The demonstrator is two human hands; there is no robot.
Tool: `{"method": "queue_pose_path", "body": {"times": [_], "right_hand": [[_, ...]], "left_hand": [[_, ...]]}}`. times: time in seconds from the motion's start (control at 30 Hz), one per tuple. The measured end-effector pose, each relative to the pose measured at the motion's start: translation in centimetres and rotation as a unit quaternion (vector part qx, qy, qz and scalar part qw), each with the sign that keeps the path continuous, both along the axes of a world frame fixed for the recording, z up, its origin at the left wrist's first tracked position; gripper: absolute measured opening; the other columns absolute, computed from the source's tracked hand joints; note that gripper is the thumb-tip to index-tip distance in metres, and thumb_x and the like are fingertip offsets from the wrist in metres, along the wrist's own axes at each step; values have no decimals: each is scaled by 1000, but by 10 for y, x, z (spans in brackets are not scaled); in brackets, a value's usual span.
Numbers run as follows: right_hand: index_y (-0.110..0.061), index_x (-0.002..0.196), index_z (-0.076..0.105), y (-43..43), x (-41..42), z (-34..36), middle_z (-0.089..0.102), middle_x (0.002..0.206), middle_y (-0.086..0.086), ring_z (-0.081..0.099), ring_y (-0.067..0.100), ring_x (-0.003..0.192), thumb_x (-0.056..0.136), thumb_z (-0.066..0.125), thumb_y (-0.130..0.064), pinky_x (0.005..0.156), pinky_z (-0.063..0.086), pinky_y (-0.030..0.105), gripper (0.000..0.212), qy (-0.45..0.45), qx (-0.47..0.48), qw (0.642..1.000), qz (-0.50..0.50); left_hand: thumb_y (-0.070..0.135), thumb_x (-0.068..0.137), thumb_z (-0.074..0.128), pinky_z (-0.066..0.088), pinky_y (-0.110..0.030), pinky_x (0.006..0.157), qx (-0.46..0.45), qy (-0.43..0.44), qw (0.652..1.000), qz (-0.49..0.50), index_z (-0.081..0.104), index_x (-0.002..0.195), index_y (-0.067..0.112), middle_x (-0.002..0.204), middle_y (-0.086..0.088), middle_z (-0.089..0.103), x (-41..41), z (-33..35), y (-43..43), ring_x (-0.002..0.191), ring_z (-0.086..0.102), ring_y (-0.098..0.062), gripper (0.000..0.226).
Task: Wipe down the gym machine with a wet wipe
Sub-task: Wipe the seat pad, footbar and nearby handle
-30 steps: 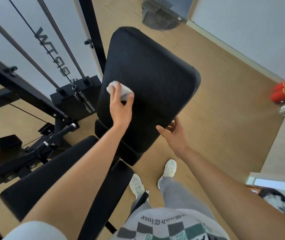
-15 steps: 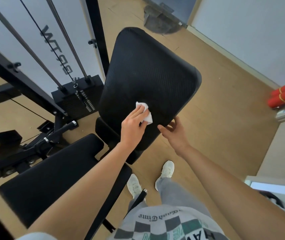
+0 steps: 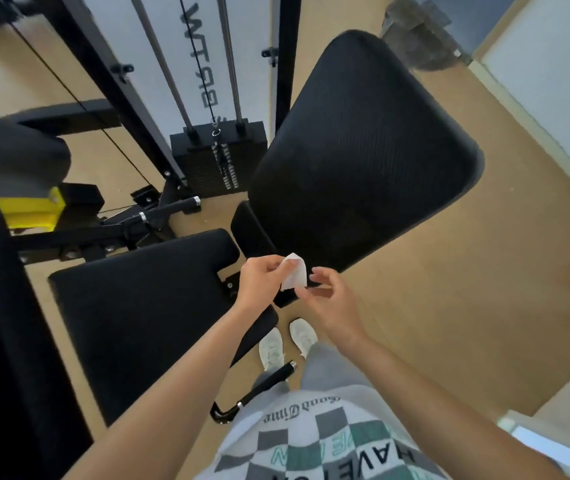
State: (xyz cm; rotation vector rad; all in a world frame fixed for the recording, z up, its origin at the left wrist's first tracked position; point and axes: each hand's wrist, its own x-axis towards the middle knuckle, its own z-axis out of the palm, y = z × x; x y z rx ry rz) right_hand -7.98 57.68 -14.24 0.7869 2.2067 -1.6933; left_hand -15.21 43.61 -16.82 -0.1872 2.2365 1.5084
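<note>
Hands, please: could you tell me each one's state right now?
Left hand: pinches the wet wipe.
Right hand: curled at the wet wipe's edge; grip cannot be told.

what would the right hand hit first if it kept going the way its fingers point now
The wet wipe, pinched in the left hand. The right hand points leftward at the wipe's near edge and is very close to it. Blur hides whether it touches yet.

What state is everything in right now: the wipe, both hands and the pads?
wet wipe, off the pad, held up between both hands.
left hand, pinches the wipe.
right hand, fingers curled at the wipe's edge, grip unclear.
back pad, tilted, no hand on it.
seat pad, no hand on it.
</note>
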Motion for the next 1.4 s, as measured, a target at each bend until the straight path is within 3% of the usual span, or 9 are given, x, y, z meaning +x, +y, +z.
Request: {"method": "queue_pose_path", "body": {"times": [0.17,0.43,0.6,0.73,0.87,1.03,1.2,1.3,1.4], "right_hand": [[-32,105,70,-4,-19,-16,73,94,-14,69,4,92,96,69,-38,79,59,23,12,-13,-7,994,109],[-20,101,74,-23,-40,-60,73,94,-2,68,14,94,98,66,-28,81,59,30,12,-126,-45,956,261],[-11,99,73,-53,-43,-101,69,88,3,63,14,83,98,67,-18,67,53,21,9,-157,-79,937,300],[-20,97,70,-82,-45,-145,68,93,3,64,21,92,101,61,-16,80,60,38,11,-158,-74,930,322],[-21,100,69,-104,-48,-201,69,96,1,66,22,96,102,57,-16,84,59,42,13,-151,-43,928,339],[-17,107,70,-131,-51,-269,67,92,-5,62,14,93,102,57,-14,73,48,20,14,-144,-15,925,352],[-15,133,59,-145,-48,-301,60,120,0,60,14,105,98,59,-9,91,54,26,35,-67,55,936,341],[-11,133,57,-143,-29,-296,53,127,6,53,20,116,93,62,-5,95,49,28,41,108,152,917,353],[-7,141,53,-140,0,-309,50,145,14,46,31,133,96,62,-10,108,46,42,46,223,175,841,461]], "left_hand": [[35,98,67,62,-40,83,11,-43,997,57,82,95,25,83,6,77,34,2,-18,84,74,-13,18],[33,96,70,49,-20,79,-40,-143,962,230,74,93,22,108,8,71,93,-23,-65,101,65,-7,12],[42,92,70,41,-37,75,19,-173,909,379,58,83,0,78,-7,52,127,-57,-82,77,48,-17,44],[27,98,68,41,-36,70,13,-182,879,440,64,84,9,76,0,57,137,-98,-89,75,48,-16,24],[23,99,66,49,-36,65,-11,-190,887,422,60,78,14,70,2,56,140,-148,-104,68,50,-13,23],[28,95,65,59,-44,71,-126,-156,910,364,66,91,22,76,10,66,132,-200,-127,69,62,-12,7],[33,94,66,58,-39,79,-254,-111,908,314,63,116,33,100,16,66,123,-229,-135,86,63,-6,22],[31,92,68,51,-40,93,-409,-39,868,277,58,134,25,126,5,58,131,-234,-138,112,55,-17,44],[39,95,61,32,-45,117,-533,-27,811,239,47,149,22,158,-5,40,146,-237,-155,145,36,-28,59]]}}
